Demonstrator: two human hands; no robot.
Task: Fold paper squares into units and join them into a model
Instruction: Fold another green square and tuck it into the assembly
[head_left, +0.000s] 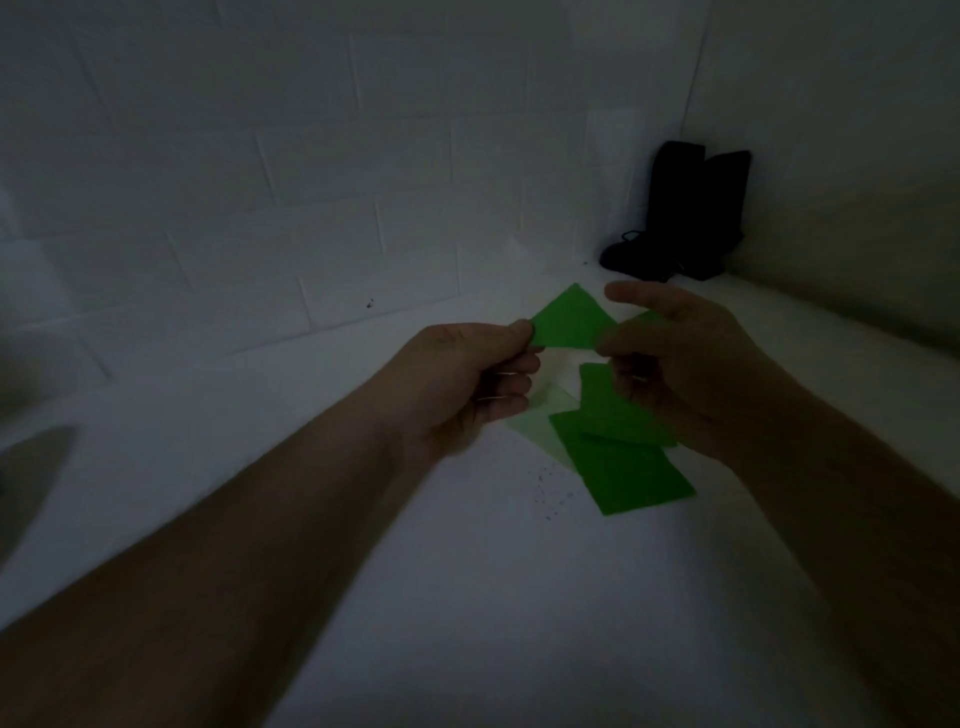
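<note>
Both your bare forearms reach forward, your left hand (480, 376) pinching with thumb over curled fingers, your right hand (680, 358) raised just beside it, fingers loosely bent, forefinger extended.

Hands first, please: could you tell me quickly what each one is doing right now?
Left hand: pinches the green paper piece by its left corner.
Right hand: grips the same piece at its right side.

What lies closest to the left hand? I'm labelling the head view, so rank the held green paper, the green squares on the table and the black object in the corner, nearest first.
1. Held green paper: pinched by the left hand at its left corner.
2. Green squares on the table: lower right, below the right hand.
3. Black object: far right corner by the wall.
</note>
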